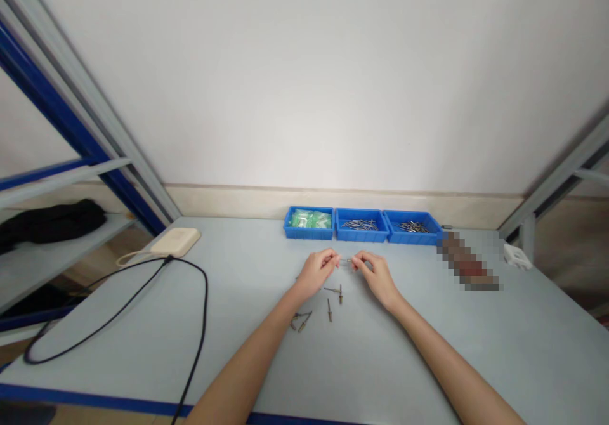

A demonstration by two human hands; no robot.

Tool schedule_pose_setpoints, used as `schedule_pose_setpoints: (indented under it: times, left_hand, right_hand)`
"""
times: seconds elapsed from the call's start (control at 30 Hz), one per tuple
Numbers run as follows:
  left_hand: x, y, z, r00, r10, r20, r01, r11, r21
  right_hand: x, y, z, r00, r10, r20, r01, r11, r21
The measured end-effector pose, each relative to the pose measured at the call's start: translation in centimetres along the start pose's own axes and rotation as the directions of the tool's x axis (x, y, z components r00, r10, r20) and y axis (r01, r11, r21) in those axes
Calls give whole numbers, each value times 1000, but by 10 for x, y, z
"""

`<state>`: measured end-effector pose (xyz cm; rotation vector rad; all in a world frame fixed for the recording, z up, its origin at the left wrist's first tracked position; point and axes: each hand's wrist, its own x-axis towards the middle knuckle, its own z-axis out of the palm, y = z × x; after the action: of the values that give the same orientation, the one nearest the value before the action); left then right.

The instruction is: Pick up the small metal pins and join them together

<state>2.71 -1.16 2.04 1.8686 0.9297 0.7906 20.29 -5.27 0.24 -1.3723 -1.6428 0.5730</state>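
Observation:
My left hand (pixel 320 269) and my right hand (pixel 373 271) meet above the middle of the table, both with fingers pinched. Between them is a small metal rivet (pixel 346 261); its thin pin points to the left fingertips and its thicker end is at the right fingertips. On the table below lie several loose rivets with thin pins, among them one rivet (pixel 330 311) by itself and another rivet (pixel 305 321) in a small cluster beside my left forearm. My left arm partly hides that cluster.
Behind my hands stand three blue bins: one bin (pixel 287 227) with green-and-clear packets, one bin (pixel 361 236) with thin metal pins, one bin (pixel 413 239) with small metal pieces. A black cable (pixel 205 298) loops at left near a cream box (pixel 176 242). A white adapter (pixel 517 257) sits right.

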Motion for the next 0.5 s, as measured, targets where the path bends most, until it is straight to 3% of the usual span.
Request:
schedule_pose_setpoints:
  times: [0.27,0.5]
  left_hand:
    - [0,1,1,1000,-3,11,4,1000,-31]
    - [2,-5,1,999,34,4,-34,999,15]
  right_hand:
    - [0,0,0,999,9,-41,-5,996,92]
    - [-2,-2,-2,999,4,52,-7,998,62]
